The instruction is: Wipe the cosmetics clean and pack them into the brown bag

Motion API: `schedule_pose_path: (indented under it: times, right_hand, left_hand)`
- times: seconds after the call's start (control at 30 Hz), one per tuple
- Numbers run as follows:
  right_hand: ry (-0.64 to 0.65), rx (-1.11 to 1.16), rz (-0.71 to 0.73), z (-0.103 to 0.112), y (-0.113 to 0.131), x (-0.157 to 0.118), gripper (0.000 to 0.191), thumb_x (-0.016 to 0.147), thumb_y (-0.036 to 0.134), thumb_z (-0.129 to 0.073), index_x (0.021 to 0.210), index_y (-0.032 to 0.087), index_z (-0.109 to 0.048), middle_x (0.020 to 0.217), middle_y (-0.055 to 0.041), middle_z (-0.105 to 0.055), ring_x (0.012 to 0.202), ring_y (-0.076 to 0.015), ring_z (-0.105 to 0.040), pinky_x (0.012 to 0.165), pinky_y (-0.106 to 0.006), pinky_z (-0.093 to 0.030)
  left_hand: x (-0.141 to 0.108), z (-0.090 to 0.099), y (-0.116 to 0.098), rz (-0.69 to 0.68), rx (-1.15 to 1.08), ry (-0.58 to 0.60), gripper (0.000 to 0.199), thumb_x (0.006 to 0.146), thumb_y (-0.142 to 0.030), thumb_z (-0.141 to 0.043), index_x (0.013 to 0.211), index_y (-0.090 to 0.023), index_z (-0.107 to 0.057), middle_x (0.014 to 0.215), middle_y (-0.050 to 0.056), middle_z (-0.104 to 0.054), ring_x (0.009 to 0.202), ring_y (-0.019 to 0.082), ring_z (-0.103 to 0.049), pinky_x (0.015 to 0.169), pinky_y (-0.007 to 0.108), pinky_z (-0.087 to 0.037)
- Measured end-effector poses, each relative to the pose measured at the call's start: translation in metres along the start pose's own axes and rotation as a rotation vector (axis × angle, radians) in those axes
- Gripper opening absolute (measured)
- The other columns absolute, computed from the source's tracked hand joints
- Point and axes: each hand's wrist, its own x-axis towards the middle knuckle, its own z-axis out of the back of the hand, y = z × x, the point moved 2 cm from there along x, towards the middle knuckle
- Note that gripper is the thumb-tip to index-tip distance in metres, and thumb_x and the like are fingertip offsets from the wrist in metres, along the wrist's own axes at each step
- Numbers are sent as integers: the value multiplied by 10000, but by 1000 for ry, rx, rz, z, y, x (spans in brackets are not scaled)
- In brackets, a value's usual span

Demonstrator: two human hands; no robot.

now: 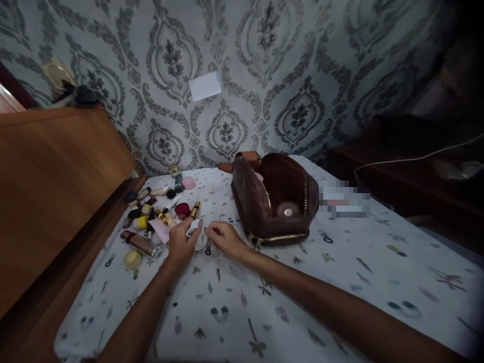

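Note:
My left hand is closed on a crumpled white wipe. A small gold-and-dark tube shows just above its fingers; I cannot tell whether the hand grips it too. My right hand is close by on the right, fingers curled into a pinch, and whatever lies between them is hidden. Behind and right of that hand stands a brown cosmetic bag, unzipped and gaping. Left of my hands lie a red jar, a pink tube, a shiny brown bottle and a yellow round jar.
Several more cosmetics, among them a pink puff and a green bottle, lie toward the back left. A patterned white cloth covers the table. A wooden cabinet borders the left side; a patterned wall rises behind.

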Motion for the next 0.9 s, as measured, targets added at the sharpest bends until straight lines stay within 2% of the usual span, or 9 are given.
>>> schedule_pose_path:
  times: [0.1,0.17,0.27,0.4,0.63,0.9]
  right_hand:
    - [-13,52,-30,-16,-6,7,251,917,234,-365,669,220,-405,497,67,-437,419,-103,-431,463,-213,-313]
    - [-26,65,-5,-21,-7,4,218,907,247,-401,695,213,-439,526,59,-466,457,-105,-455,483,-208,-334]
    - [-14,55,58,-22,-6,-5,184,879,254,-486,704,198,-505,563,45,-505,533,-109,-477,539,-208,-349]
    - [13,53,87,-21,-7,-11,174,878,249,-479,719,197,-526,578,42,-508,548,-115,-485,546,-211,-354]
    - [34,56,96,-25,-11,-9,179,874,256,-458,715,198,-514,573,44,-499,545,-112,-468,528,-208,-337]
    - [39,40,79,-20,-8,-16,186,876,249,-462,706,190,-510,571,40,-501,551,-118,-462,546,-226,-341]
  left_hand:
    - [5,3,9,40,23,-30,307,921,-392,-462,668,-219,-449,605,-40,-457,597,139,-454,581,253,-323]
    - [7,4,14,53,45,-36,288,914,-381,-459,675,-221,-450,614,-39,-467,601,141,-466,581,250,-332]
    - [7,3,17,48,81,-13,226,895,-338,-470,702,-221,-479,637,-29,-520,624,153,-505,613,258,-358]
    - [3,-1,14,30,119,52,82,853,-260,-509,837,-214,-574,741,12,-638,725,192,-594,686,286,-406]
    - [1,-4,13,18,140,101,245,812,-186,-519,1042,-204,-602,988,69,-722,903,232,-662,804,330,-473]
    - [1,-4,14,3,107,110,266,791,-156,-531,1036,-217,-614,1014,67,-723,950,239,-659,856,347,-484]
